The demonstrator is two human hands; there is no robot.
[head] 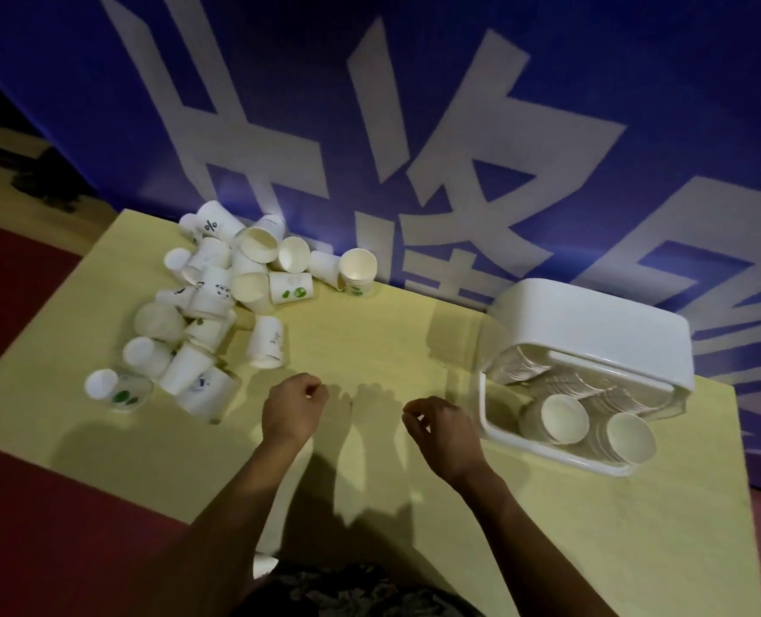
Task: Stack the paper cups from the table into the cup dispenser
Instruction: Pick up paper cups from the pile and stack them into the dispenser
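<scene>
Fingers of both hands hang loosely curled and hold nothing, and the left hand (294, 407) is nearer the paper cups (205, 313) heaped on the counter (370, 331), with the cup dispenser (592, 340) beside the right hand (443, 431).

Cup dispenser (592, 345): lid hides the far ends of the stacked cup rows (561, 389) inside. Cup count within: cannot be told.
</scene>
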